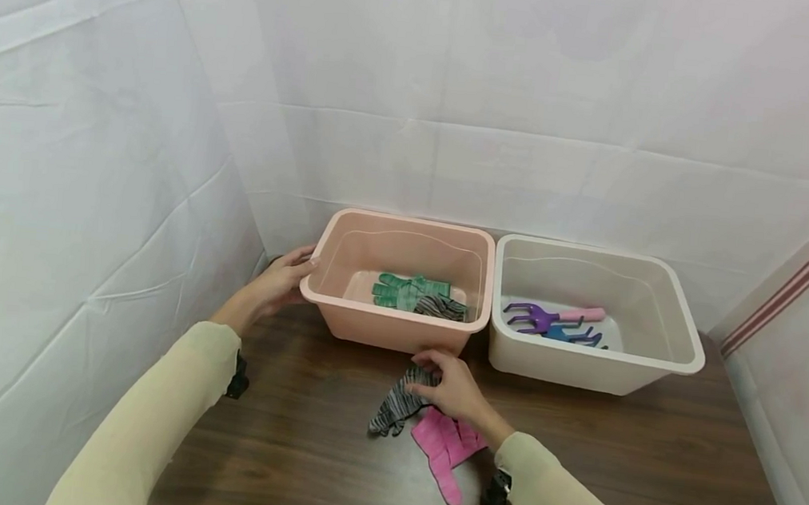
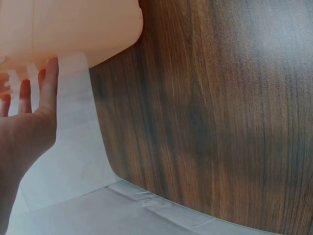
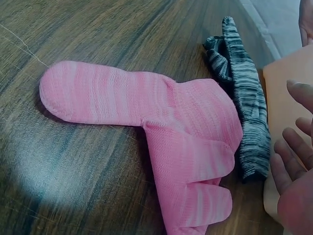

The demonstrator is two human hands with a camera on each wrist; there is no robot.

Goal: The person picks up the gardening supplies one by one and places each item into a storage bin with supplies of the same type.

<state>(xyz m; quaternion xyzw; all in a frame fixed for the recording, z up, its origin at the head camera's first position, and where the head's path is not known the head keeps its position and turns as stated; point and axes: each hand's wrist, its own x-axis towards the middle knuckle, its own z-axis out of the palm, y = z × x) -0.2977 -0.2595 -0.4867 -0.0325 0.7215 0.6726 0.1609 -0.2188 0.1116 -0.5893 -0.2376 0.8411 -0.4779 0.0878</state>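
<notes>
in the head view, your left hand (image 1: 277, 283) holds the rim of the peach tub (image 1: 383, 328), left of the centre. your right hand (image 1: 454, 387), below the centre, bends its fingers over the striped glove (image 1: 395, 408), which lies on the counter (image 1: 285, 459) just before this tub. i judge that you are in the step of picking this glove; the next move calls for a pinch of its cloth, without dragging the pink glove (image 1: 436, 446) beside it. in the tub lie green gloves (image 1: 394, 290) and a second striped glove (image 1: 439, 307); the white tub (image 1: 560, 368), at the right, has claw-shaped forks (image 1: 534, 318).

in the left wrist view, your fingers reach smooth plastic, upper left.

in the right wrist view, your fingers stand apart at the right edge; i cannot tell if they touch the knit. the pink one is softly ribbed, with rounded ends.
</notes>
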